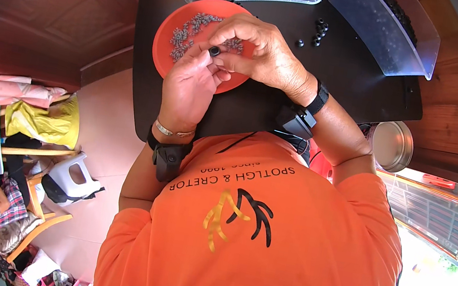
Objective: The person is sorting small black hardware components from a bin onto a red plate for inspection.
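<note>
A small black round part [214, 51] with a dark opening in its top sits at my meeting fingertips, over a red round plate [164, 41]. My left hand [188, 89], palm turned up, is closed on it from below. My right hand [262, 51] comes in from the right, its thumb and forefinger pinched around the same part. Its other fingers are curled, and whether they hold anything else is hidden. On the plate lie many small grey metal pieces [183, 38], spring-like in look but too small to be sure.
A clear plastic bin [289, 1] of black round parts stands behind the plate, another clear bin [373, 43] at the far right. Several loose black parts [319, 32] lie on the dark table [271, 110]. A round metal tin [393, 146] is beyond my right elbow. Another person [1, 202] sits far left.
</note>
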Tool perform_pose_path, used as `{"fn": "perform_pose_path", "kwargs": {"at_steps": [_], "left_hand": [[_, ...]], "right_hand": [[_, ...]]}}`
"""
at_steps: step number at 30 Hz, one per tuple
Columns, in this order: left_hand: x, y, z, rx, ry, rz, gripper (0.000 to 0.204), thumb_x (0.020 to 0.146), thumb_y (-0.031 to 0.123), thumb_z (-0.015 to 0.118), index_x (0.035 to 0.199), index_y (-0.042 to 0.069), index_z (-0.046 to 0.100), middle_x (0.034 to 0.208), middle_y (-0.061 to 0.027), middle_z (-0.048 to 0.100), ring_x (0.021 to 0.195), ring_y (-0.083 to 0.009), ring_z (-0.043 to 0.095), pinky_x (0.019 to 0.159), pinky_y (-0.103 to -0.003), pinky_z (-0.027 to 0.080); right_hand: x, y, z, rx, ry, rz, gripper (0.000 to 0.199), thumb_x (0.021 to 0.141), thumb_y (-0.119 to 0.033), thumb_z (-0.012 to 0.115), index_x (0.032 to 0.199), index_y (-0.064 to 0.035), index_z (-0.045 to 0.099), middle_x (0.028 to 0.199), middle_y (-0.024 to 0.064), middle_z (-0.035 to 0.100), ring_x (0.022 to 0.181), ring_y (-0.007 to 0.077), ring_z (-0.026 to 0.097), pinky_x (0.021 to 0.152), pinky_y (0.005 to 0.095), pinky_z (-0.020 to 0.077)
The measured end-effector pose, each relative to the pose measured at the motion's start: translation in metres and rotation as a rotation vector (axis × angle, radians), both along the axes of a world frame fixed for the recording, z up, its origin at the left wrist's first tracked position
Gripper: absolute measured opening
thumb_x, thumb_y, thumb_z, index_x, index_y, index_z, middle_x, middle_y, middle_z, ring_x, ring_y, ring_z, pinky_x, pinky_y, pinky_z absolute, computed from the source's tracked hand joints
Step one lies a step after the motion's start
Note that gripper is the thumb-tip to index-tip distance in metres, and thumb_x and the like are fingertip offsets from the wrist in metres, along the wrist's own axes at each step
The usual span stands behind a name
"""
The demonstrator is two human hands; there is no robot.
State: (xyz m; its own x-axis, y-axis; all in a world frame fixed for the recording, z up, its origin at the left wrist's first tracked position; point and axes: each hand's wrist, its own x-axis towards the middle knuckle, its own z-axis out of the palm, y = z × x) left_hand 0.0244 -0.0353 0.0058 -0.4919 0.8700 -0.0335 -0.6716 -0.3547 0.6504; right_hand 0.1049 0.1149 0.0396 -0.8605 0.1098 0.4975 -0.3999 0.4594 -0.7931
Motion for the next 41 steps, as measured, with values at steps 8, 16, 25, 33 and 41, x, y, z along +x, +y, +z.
{"fn": "perform_pose_path", "kwargs": {"at_steps": [8,16,25,33,41], "left_hand": [[-0.002,-0.002,-0.004,0.038,-0.013,-0.033,0.023,0.094,0.018,0.045,0.11,0.004,0.053,0.102,-0.0071,0.058,0.094,-0.018,0.055,0.081,-0.032,0.043],[-0.041,-0.027,-0.001,0.06,-0.006,0.103,0.023,0.094,0.02,0.047,0.102,0.002,0.057,0.098,-0.0088,0.059,0.092,-0.0229,0.057,0.082,-0.033,0.044],[-0.051,-0.054,-0.008,0.011,-0.099,0.201,0.022,0.094,0.02,0.049,0.099,0.0,0.058,0.096,-0.0108,0.06,0.091,-0.0242,0.057,0.081,-0.034,0.045],[-0.046,-0.055,-0.011,0.016,-0.12,0.216,0.023,0.093,0.021,0.05,0.099,0.0,0.058,0.096,-0.0115,0.06,0.089,-0.0248,0.057,0.08,-0.034,0.045],[-0.046,-0.054,-0.014,0.054,-0.097,0.187,0.024,0.092,0.023,0.052,0.099,0.0,0.058,0.096,-0.0112,0.059,0.089,-0.0257,0.057,0.08,-0.034,0.045]], "right_hand": [[-0.001,0.003,-0.002,0.087,0.033,-0.008,0.023,0.072,0.001,0.073,0.093,-0.0058,0.064,0.097,0.0065,0.064,0.089,0.0197,0.061,0.08,0.0321,0.0505],[-0.007,0.014,-0.012,0.164,-0.012,-0.197,0.011,0.082,-0.005,0.067,0.093,-0.004,0.064,0.092,0.0063,0.063,0.087,0.0188,0.062,0.077,0.0318,0.051],[-0.009,0.0,-0.017,0.564,0.017,-0.07,0.009,0.074,-0.008,0.069,0.081,-0.0079,0.063,0.087,0.0033,0.061,0.087,0.0233,0.058,0.077,0.0354,0.0481],[-0.01,0.002,-0.017,0.649,-0.046,-0.101,0.01,0.074,-0.012,0.07,0.08,-0.0084,0.064,0.089,0.0027,0.06,0.091,0.0245,0.055,0.079,0.0364,0.047],[-0.015,-0.006,-0.022,0.742,-0.108,0.035,0.01,0.074,-0.009,0.069,0.083,-0.0065,0.065,0.091,0.0027,0.059,0.096,0.0225,0.053,0.088,0.0352,0.0422]]}}
